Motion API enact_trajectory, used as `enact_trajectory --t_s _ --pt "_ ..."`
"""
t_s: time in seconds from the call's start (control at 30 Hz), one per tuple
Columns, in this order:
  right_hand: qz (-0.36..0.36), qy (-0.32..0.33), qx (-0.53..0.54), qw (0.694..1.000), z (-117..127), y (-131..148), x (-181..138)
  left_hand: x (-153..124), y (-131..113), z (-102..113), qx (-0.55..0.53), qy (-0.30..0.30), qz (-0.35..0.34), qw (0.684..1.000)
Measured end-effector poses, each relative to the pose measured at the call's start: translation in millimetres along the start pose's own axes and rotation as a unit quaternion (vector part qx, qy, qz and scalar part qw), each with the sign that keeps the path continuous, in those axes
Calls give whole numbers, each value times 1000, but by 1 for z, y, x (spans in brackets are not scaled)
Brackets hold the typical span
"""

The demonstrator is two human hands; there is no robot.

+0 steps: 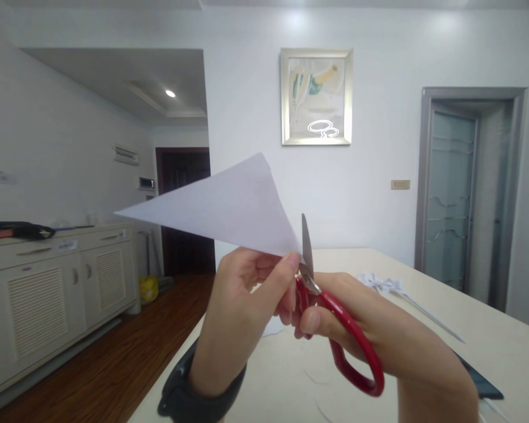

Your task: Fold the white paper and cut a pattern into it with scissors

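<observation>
So on the far left there's a white sideboard point(57, 282) against the wall, not involved. Left hand point(242, 294) pinches the folded white paper triangle point(229, 205) by its lower corner, held up in the air over the table point(489, 329). Right hand point(370, 329) is clenched through the handles of the red scissors point(335, 317), blades nearly closed beside that corner. Looks like cutting is starting; next it needs the blades opened and lined up on the edge.
</observation>
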State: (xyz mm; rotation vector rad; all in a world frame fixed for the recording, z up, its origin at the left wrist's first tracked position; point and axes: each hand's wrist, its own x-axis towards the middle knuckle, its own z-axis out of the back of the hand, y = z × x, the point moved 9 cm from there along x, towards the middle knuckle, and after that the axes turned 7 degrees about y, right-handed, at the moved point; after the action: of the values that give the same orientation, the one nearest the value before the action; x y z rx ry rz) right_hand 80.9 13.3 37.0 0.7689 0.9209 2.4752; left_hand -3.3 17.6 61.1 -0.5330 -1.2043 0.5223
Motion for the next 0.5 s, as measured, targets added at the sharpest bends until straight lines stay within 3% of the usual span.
enact_trajectory --t_s 0.17,0.3,0.5 --pt "-25 15 10 1000 -3 -7 -2 1 6 -2 -39 -3 28 999" --pt "-10 -11 -7 1000 1 -1 0 0 4 1 -20 -23 28 999" --pt "-23 5 17 1000 -1 -3 0 0 8 -3 -43 17 31 998"
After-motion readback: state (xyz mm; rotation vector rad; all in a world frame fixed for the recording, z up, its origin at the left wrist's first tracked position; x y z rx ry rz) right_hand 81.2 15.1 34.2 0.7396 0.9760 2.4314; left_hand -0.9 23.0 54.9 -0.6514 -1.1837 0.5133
